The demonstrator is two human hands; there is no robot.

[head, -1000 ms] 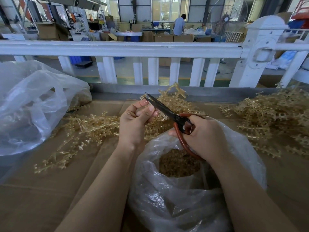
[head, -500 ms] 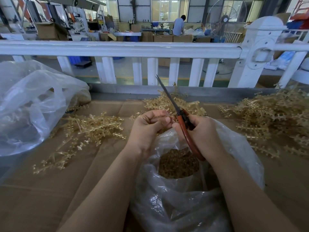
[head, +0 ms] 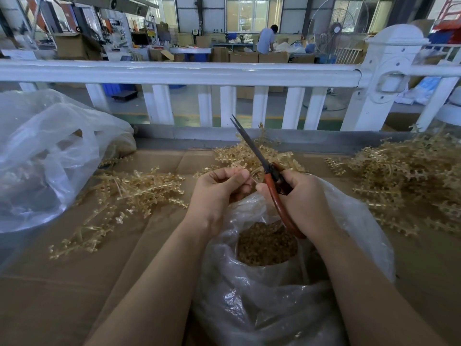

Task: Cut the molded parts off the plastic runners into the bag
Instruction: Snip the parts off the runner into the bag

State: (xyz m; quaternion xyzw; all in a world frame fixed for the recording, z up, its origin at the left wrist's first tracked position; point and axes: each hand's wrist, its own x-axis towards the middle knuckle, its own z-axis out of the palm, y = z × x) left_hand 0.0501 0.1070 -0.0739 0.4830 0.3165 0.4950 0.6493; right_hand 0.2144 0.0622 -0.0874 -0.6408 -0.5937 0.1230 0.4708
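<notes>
My right hand (head: 303, 198) grips red-handled scissors (head: 273, 181), blades closed and pointing up and away toward the fence. My left hand (head: 220, 189) is curled, pinching a small amber plastic runner piece (head: 254, 176) right beside the scissors' pivot. Both hands hover over the mouth of a clear plastic bag (head: 361, 221) that holds a heap of small amber cut parts (head: 267, 245). Amber runners lie in piles on the cardboard at left (head: 129, 193), behind the hands (head: 247, 153) and at right (head: 404, 181).
Cardboard (head: 62, 295) covers the work surface. A second, larger clear bag (head: 45, 156) sits at the far left. A white fence (head: 199, 73) runs along the back edge. Beyond it, a person stands at a distant bench among boxes.
The scissors swung from pointing left, blades open at my left fingertips, to upright and closed. My left hand curled in and came close to my right hand over the bag.
</notes>
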